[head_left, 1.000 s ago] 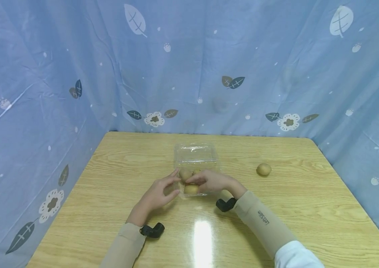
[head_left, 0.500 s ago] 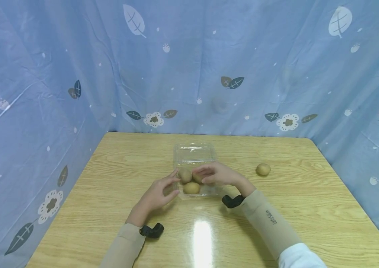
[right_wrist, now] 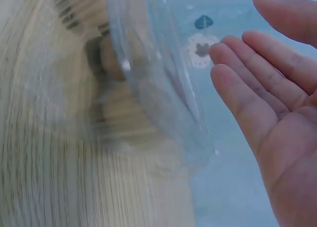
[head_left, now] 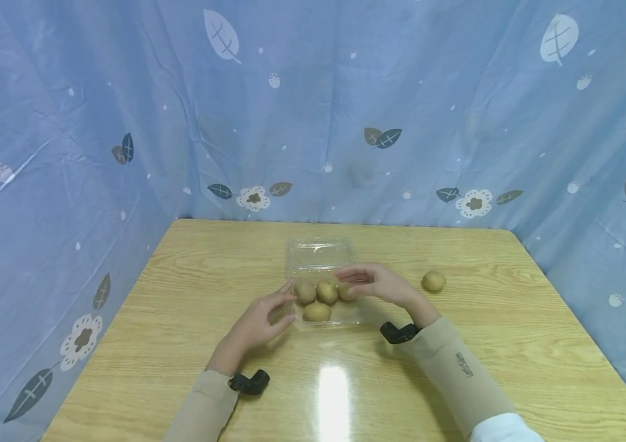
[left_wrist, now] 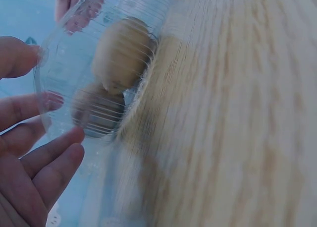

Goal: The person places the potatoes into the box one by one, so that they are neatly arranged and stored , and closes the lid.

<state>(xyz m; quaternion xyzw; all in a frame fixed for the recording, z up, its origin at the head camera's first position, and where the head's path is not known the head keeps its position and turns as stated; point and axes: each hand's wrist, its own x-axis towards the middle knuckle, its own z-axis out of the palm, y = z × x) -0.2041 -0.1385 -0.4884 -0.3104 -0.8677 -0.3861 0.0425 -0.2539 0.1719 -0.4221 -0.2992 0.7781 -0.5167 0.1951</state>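
A clear plastic clamshell box stands on the table with its lid folded back. Inside are several potatoes; one potato lies at the front, and behind it a potato sits in the middle of a row. My left hand rests its fingertips against the box's left side, thumb and fingers spread apart, with the thumb at the rim in the left wrist view. Over the box's right side is my right hand, fingers extended and partly covering the rightmost potato. In the right wrist view its palm holds nothing.
One loose potato lies on the wooden table to the right of the box. A blue patterned curtain hangs behind the table and along its sides. Light glares off the tabletop in front of the box.
My right hand has moved right and back from the front potato, uncovering the middle potato and exposing part of the rightmost one. The left hand has stayed at the box's side.
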